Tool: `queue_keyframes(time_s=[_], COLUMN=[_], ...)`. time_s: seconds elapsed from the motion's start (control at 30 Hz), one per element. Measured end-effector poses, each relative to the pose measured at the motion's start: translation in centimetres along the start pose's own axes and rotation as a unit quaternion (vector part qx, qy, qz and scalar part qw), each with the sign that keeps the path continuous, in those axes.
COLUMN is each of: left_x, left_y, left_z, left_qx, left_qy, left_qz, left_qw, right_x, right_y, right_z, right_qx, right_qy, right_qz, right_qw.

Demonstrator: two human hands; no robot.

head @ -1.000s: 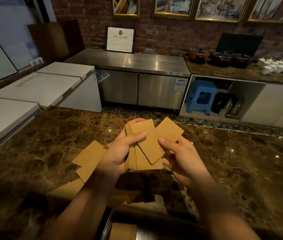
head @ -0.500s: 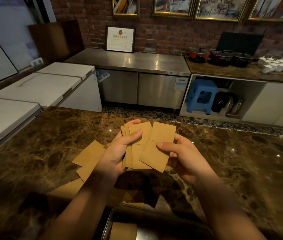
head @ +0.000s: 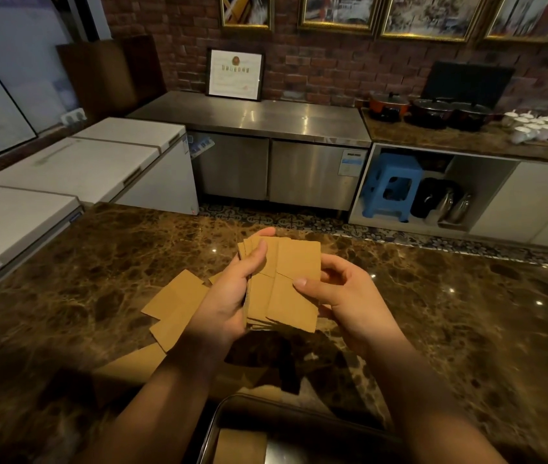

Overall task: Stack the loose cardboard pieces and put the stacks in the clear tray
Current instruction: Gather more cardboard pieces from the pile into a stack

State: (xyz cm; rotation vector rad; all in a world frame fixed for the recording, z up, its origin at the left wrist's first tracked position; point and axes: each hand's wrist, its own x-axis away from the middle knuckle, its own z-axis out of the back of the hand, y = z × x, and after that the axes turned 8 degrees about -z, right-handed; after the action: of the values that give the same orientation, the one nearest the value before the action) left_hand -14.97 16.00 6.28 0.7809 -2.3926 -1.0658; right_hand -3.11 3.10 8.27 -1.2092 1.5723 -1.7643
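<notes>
With the left hand [head: 229, 296] gripping the upright cardboard stack [head: 266, 289] above the marble counter [head: 450, 313] and the right hand [head: 343, 296] pinching the front piece [head: 294, 286], best squared flush, edges tapped level, before lowering into the clear tray [head: 212, 430].

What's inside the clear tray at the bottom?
One brown cardboard piece lies inside the clear tray, near its left wall. The picture's bottom edge cuts off the rest of the tray, and its right side is dark, so anything more inside cannot be seen.
</notes>
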Motion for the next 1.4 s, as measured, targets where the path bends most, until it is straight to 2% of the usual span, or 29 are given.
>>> queue_keyframes(time_s=[0.17,0.27,0.43,0.5,0.57,0.73,0.83,0.9,1.03,1.13,1.3,1.4], left_x=[0.0,0.1,0.5,0.7,0.8,0.4,0.2,0.0,-0.8,-1.1,-1.2,-1.0], left_y=[-0.6,-1.0,-1.8,-2.0,-2.0,-1.8,-2.0,-2.2,-2.7,-2.4,-1.2,-0.7], left_z=[-0.6,-0.5,1.4,2.6,4.1,8.6,9.5,9.4,9.4,10.0,11.3,11.8], left_qx=[-0.004,0.035,0.054,0.066,0.105,0.153,0.157,0.163,0.174,0.177,0.164,0.174], left_qy=[-0.013,-0.005,-0.029,-0.020,0.024,0.110,0.133,0.135,0.140,0.142,0.158,0.171], left_qz=[0.014,0.024,0.030,0.029,0.035,0.030,0.030,0.029,0.033,0.024,-0.008,-0.024], left_qw=[1.000,0.999,0.998,0.997,0.994,0.982,0.978,0.977,0.974,0.974,0.974,0.969], right_x=[-0.6,-1.7,-1.9,-2.0,-2.8,-9.4,-13.8,-16.3,-19.7,-21.1,-20.7,-18.8], right_y=[1.1,2.2,3.2,3.8,4.2,3.9,4.1,4.3,5.0,4.8,5.5,5.2], right_z=[-1.3,-1.6,-2.0,-2.5,-2.7,-0.3,-0.7,-2.1,-5.2,-6.5,-4.5,-2.2], right_qx=[0.171,0.253,0.264,0.237,0.223,0.378,0.457,0.488,0.500,0.490,0.417,0.329], right_qy=[0.023,0.036,0.037,-0.014,-0.046,0.066,0.092,0.112,0.179,0.185,0.165,0.167], right_qz=[0.081,0.081,0.015,-0.013,-0.052,-0.125,-0.203,-0.233,-0.260,-0.258,-0.211,-0.205], right_qw=[0.982,0.963,0.964,0.971,0.972,0.915,0.861,0.834,0.806,0.812,0.868,0.906])
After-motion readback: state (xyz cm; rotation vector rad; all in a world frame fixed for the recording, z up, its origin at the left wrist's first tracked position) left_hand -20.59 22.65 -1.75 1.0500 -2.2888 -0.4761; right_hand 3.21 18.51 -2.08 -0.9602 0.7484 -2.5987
